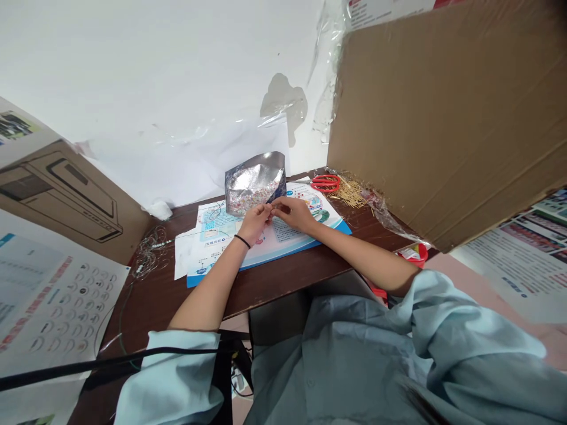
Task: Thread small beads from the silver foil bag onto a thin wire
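My left hand (257, 223), with a black band at its wrist, is closed in a pinch over the printed sheets. Close against it, my right hand (292, 213) also pinches, its fingertips meeting those of the left. Whatever lies between the fingers is too small to make out. A thin thread (224, 234) runs over the paper to the left of my left hand. Just behind both hands stands an open silver-lined bag (254, 177), its lower part full of small multicoloured beads (252, 199). A green roundish item (322, 216) lies to the right of my right hand.
Red-handled scissors (325, 183) and a pile of thin straw-coloured sticks (349, 192) lie at the back right. Tangled clear thread (150, 251) sits at the left of the brown table (283, 283). Cardboard panels (443, 118) flank it. A red container (419, 255) is at right.
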`<move>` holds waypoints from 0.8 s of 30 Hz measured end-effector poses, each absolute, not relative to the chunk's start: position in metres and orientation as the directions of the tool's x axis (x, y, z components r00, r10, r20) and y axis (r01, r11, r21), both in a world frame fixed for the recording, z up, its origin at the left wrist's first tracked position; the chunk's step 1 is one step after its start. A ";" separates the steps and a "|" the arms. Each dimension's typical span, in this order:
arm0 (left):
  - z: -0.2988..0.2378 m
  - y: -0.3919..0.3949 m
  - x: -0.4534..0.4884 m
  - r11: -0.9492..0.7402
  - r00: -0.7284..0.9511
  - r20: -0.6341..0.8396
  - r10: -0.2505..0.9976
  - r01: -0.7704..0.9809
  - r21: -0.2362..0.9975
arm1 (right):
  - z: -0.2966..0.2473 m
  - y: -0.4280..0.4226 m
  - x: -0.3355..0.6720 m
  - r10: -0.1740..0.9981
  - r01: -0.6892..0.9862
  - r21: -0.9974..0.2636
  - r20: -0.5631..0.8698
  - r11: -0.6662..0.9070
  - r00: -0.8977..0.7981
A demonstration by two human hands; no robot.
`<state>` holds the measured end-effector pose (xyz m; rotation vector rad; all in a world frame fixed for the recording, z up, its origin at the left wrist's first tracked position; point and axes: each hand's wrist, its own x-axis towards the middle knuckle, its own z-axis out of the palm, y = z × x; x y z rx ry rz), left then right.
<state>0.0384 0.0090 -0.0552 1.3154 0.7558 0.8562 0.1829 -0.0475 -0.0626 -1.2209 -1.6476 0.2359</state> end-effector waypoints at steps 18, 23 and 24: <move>-0.023 0.022 0.021 0.286 0.127 -0.260 0.957 -0.539 0.792 | -0.067 -0.036 0.200 0.855 0.462 -0.818 0.476 0.343 0.206; -0.021 0.031 0.011 0.255 0.032 -0.295 0.955 -0.596 0.762 | -0.063 -0.034 0.214 0.815 0.509 -0.822 0.466 0.256 0.344; -0.021 0.033 0.008 0.241 0.014 -0.292 0.956 -0.601 0.762 | -0.061 -0.034 0.217 0.809 0.512 -0.822 0.468 0.250 0.355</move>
